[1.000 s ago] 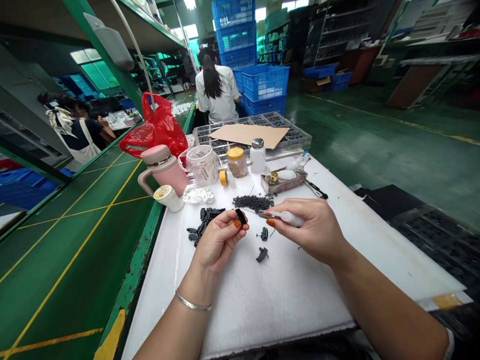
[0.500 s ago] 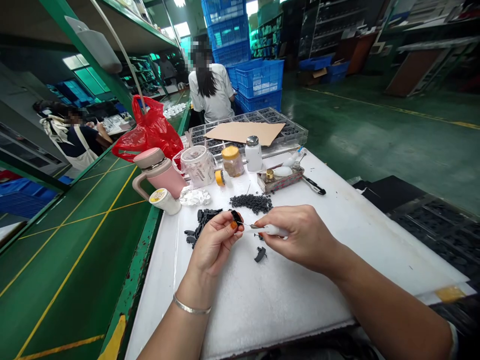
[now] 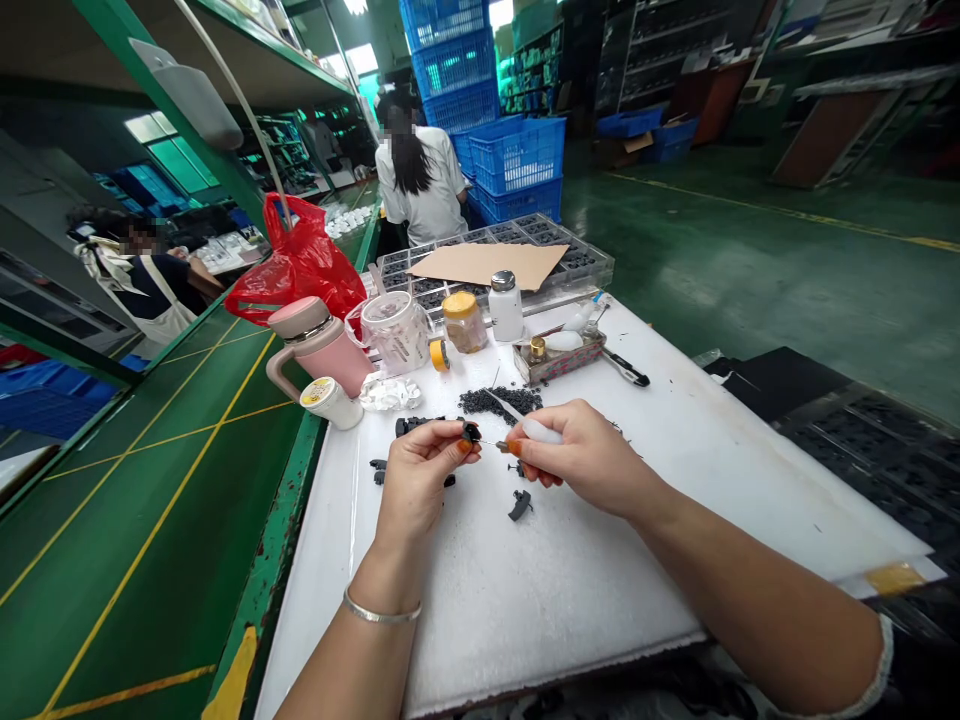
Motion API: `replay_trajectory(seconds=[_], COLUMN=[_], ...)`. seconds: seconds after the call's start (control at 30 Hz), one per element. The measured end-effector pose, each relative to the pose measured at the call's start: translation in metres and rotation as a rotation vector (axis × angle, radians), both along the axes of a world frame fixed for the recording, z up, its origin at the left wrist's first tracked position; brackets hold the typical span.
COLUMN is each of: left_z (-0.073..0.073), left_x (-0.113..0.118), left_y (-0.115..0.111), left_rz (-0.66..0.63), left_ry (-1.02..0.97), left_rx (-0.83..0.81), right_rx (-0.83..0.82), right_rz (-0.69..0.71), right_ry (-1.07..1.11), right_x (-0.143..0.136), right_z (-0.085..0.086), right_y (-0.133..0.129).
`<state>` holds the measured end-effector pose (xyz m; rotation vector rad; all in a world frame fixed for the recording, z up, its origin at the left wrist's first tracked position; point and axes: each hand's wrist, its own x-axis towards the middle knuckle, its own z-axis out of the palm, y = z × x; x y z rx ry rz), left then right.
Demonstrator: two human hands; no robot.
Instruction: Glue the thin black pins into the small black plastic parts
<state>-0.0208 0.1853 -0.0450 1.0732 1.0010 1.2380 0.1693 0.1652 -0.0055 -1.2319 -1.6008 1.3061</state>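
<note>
My left hand [image 3: 420, 470] is closed, pinching a small black plastic part [image 3: 470, 432] between thumb and fingertips. Facing it, my right hand [image 3: 581, 450] is closed around a white tool with a tapering pointed tip [image 3: 541, 431], which points up and to the left. A thin, needle-like piece runs from my right fingertips to the black part; what it belongs to I cannot make out. Beneath my hands lies a curved dark part [image 3: 520, 505] on the white board [image 3: 570, 590]. Behind is a pile of tiny black rings [image 3: 491, 401]; more dark parts are partly hidden by my left hand.
A pink mug [image 3: 330, 350], a clear tub [image 3: 397, 330], a yellow-lidded jar [image 3: 464, 325], a white bottle [image 3: 506, 308] and a small tool box [image 3: 555, 362] line the back. A green conveyor [image 3: 150, 480] runs along the left. Two people sit farther off.
The white tool has swung in my right hand: its tip now points up-left, no longer towards the black part. My right fingers have come slightly left, and the black part has turned a little.
</note>
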Motion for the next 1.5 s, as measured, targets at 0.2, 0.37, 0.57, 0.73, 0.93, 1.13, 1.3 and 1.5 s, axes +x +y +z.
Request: replay_trajectory(seconds=[0.2, 0.37, 0.57, 0.73, 0.93, 1.13, 1.3, 1.5], left_z=[0.003, 0.008, 0.019, 0.022, 0.023, 0.022, 0.021, 0.018], left_x=[-0.001, 0.001, 0.005, 0.005, 0.003, 0.005, 0.004, -0.002], left_y=[0.001, 0.0, -0.006, -0.008, -0.007, -0.006, -0.007, -0.008], left_rz=[0.056, 0.071, 0.091, 0.108, 0.063, 0.091, 0.094, 0.034], left_ry=[0.006, -0.045, -0.045, 0.061, 0.047, 0.031, 0.067, 0.195], left_rx=[0.035, -0.003, 0.035, 0.086, 0.073, 0.045, 0.067, 0.126], right_rx=[0.202, 0.494, 0.464, -0.069, -0.181, 0.14, 0.191, -0.126], right_rz=[-0.143, -0.172, -0.115, 0.049, 0.082, -0.1, -0.056, 0.091], right_ry=[-0.148, -0.368, -0.376, 0.075, 0.17, -0.141, -0.15, 0.217], right_x=[-0.008, -0.006, -0.006, -0.01, -0.009, -0.009, -0.008, -0.006], right_z=[-0.008, -0.015, -0.017, -0.018, -0.019, -0.012, -0.015, -0.02], right_y=[0.0, 0.002, 0.005, 0.008, 0.014, 0.009, 0.008, 0.012])
